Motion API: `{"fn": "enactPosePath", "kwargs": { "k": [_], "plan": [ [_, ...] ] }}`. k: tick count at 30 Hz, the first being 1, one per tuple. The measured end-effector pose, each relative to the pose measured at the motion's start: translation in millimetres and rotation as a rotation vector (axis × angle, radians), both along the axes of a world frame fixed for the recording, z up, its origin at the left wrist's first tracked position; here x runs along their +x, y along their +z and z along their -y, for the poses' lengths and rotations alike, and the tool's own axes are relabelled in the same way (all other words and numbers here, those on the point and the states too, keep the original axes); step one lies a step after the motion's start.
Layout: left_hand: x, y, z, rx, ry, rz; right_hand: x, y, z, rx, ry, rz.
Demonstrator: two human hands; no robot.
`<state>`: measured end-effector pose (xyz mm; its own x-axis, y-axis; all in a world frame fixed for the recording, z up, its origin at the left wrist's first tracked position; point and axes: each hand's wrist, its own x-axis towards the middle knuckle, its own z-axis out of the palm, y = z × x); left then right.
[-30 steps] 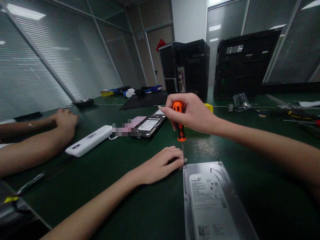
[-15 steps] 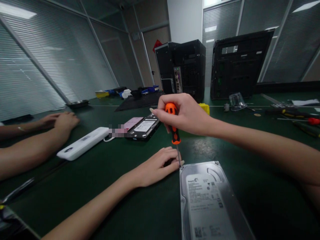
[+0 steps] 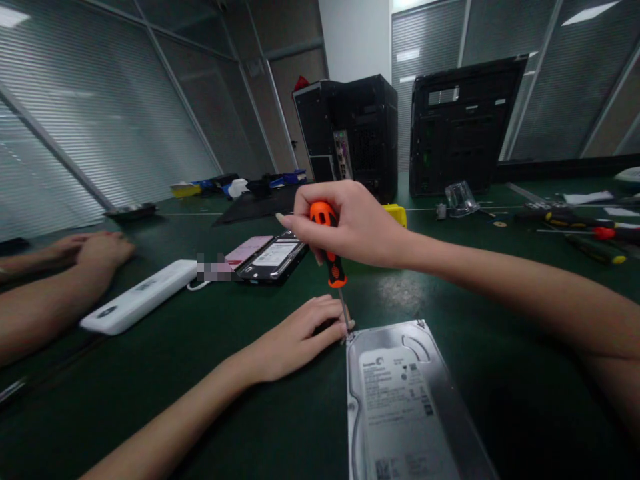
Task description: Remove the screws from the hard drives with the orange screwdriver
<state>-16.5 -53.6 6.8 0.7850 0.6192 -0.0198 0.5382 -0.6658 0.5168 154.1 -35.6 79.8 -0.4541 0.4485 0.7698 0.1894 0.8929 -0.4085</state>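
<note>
My right hand (image 3: 345, 223) is closed round the orange and black handle of a screwdriver (image 3: 336, 267), which stands nearly upright with a slight tilt. Its thin metal shaft reaches down to the far left corner of a silver hard drive (image 3: 400, 400). That drive lies on the green table, label side up, with its near end cut off by the frame. My left hand (image 3: 305, 337) rests on the table beside that corner. Its thumb and forefinger are pinched around the lower shaft, by the tip. Any screw under the tip is too small to make out.
Another hard drive (image 3: 275, 259) lies beyond my left hand, near a white power strip (image 3: 140, 297). Another person's hands (image 3: 105, 252) rest at the left. Black computer cases (image 3: 370, 133) stand behind. Tools, including red-handled pliers or a screwdriver (image 3: 604, 233), lie at the right.
The whole view has shifted, so everything appears a little further left. Both my hands, the screwdriver and the hard drive keep nearly the same positions relative to each other.
</note>
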Motion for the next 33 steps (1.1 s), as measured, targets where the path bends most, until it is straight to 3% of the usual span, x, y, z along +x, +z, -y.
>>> {"fn": "enactPosePath", "kwargs": {
  "k": [7,14,21,28,33],
  "plan": [
    [0.0,2.2,-0.7,-0.020,-0.015,0.002,-2.6,-1.3,1.2,0.001,-0.003,0.008],
    [0.6,4.0,0.4,-0.016,-0.007,-0.020,13.6,15.1,0.1,0.028,-0.035,0.319],
    [2.4,3.0,0.9,-0.010,0.036,0.000,37.7,31.9,2.5,-0.122,0.191,0.486],
    [4.6,4.6,2.1,-0.042,0.039,0.035,33.9,32.5,2.4,-0.082,0.117,0.487],
    [3.4,1.5,2.7,-0.021,0.035,0.035,39.8,34.7,3.3,-0.193,0.219,0.505]
  ]
}}
